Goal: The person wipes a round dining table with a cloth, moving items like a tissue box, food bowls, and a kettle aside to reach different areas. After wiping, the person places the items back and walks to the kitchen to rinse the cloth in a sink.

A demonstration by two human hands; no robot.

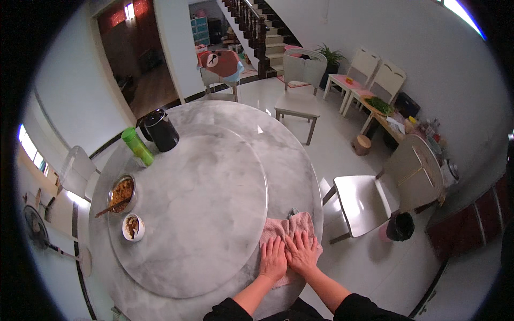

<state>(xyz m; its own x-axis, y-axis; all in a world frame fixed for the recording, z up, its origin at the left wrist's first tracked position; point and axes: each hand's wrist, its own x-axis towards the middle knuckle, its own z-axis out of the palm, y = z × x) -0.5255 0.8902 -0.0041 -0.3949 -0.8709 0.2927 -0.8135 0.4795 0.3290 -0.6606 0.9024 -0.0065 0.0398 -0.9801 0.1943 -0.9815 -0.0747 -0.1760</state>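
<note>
A pink cloth (302,224) lies spread near the right edge of the round marble-patterned table (289,172), its left side meeting the rim of the raised turntable (192,200). My left hand (274,259) rests flat on the cloth, palm down and fingers extended. Beside it, my right hand (302,253) presses on the cloth with its fingers spread. The two hands touch or nearly touch at the thumbs. At the cloth's far edge sits a small greyish thing (294,212), too small to name. Neither hand grips the cloth.
On the turntable's left side are a black jug (162,132), a green-lidded bottle (138,147), a metal bowl of food (131,202) with chopsticks (114,207), and a small white bowl (139,232). Chairs (361,204) surround the table. A lined bin (400,227) stands right.
</note>
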